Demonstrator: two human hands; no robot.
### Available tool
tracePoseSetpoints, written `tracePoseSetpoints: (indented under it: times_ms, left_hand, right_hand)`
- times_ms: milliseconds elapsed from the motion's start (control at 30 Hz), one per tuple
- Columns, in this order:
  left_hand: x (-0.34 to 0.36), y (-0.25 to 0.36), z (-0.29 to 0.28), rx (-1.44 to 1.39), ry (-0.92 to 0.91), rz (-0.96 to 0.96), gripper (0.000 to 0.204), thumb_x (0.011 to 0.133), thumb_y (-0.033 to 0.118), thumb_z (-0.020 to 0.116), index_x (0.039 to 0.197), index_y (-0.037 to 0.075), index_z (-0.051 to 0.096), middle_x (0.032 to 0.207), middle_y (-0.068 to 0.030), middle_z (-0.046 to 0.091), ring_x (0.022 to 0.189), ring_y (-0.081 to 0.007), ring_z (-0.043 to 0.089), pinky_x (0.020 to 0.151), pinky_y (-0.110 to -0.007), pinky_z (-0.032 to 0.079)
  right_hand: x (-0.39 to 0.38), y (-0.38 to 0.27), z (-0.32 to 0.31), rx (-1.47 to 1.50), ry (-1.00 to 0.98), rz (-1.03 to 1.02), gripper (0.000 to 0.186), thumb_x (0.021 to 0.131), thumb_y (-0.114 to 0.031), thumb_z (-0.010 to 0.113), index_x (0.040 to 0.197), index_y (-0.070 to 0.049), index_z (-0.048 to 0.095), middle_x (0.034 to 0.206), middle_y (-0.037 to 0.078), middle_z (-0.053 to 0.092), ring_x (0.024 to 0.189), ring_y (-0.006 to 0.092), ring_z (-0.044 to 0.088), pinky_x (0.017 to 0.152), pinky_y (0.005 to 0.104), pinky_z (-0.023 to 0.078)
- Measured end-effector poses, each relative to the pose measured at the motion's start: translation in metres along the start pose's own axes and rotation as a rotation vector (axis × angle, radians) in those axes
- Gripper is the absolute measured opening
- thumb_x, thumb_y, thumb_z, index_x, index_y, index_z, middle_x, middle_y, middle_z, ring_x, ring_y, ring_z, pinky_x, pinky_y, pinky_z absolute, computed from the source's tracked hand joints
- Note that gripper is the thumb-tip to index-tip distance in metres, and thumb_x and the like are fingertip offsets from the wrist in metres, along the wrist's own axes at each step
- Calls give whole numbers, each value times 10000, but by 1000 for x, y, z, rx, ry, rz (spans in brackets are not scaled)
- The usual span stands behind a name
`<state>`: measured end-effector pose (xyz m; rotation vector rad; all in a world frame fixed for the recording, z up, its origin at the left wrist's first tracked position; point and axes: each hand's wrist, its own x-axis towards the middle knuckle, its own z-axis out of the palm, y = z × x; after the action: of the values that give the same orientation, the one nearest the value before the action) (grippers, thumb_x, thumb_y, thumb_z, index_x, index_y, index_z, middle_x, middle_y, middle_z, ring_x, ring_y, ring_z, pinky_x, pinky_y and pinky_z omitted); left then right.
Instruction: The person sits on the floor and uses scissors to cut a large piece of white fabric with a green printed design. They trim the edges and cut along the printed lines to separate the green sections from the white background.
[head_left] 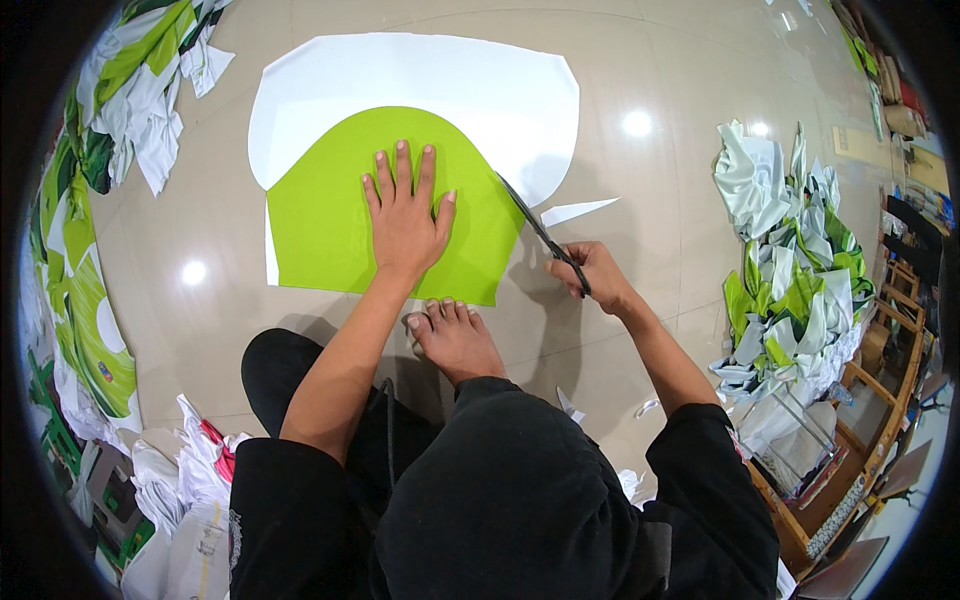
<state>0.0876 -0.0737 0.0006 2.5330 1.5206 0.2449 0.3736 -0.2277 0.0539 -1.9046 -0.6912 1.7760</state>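
On the tiled floor lies a piece of white fabric (pixel 420 70) printed with a lime-green domed panel (pixel 320 230). My left hand (pixel 408 215) rests flat on the green part, fingers spread. Scissors (pixel 545 235) are gripped in my right hand (pixel 592 275), their handles partly hidden by the fingers. The blades point up and left, and their tip meets the green panel's right edge where it borders the white. Beside the blades is a narrow white fabric scrap (pixel 580 211). My bare foot (pixel 455 340) is at the panel's lower edge.
A heap of white and green scraps (pixel 795 270) lies to the right, near a wooden frame (pixel 890 400). Along the left are piled green and white fabrics (pixel 90 300). White cloth with a red part (pixel 195 460) sits at lower left. Small offcuts (pixel 568 405) lie near my right forearm.
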Motion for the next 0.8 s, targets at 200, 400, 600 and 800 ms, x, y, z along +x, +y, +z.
tracePoseSetpoints:
  times_ms: [200, 400, 600, 800]
  left_hand:
    - [0, 0, -1, -1, -3, -3, 712, 1137, 484, 525, 1765, 178, 382, 1819, -233, 293, 1676, -526, 220, 1333, -713, 163]
    - [0, 0, -1, -5, -12, -7, 713, 1139, 483, 521, 1767, 180, 375, 1824, -230, 286, 1679, -526, 212, 1336, -712, 152]
    - [1, 0, -1, -8, -9, -8, 712, 1138, 488, 521, 1766, 181, 378, 1822, -230, 292, 1678, -528, 215, 1335, -715, 153]
    - [1, 0, 0, -2, -9, -9, 714, 1136, 491, 524, 1763, 181, 382, 1819, -232, 298, 1676, -529, 219, 1333, -716, 162]
  right_hand:
    - [7, -5, 4, -44, 12, -4, 346, 908, -354, 838, 813, -50, 701, 644, 2, 597, 538, 96, 560, 507, 287, 417]
    - [9, -7, 5, -54, 29, 0, 338, 895, -344, 843, 806, -50, 701, 648, 3, 600, 539, 100, 562, 505, 283, 420]
    - [17, -13, 10, 20, 7, 15, 352, 914, -339, 872, 832, -51, 685, 673, -5, 592, 541, 85, 538, 508, 270, 409]
    - [16, -17, 11, 23, 4, 19, 370, 914, -350, 879, 829, -54, 674, 666, -14, 576, 544, 84, 531, 512, 273, 413]
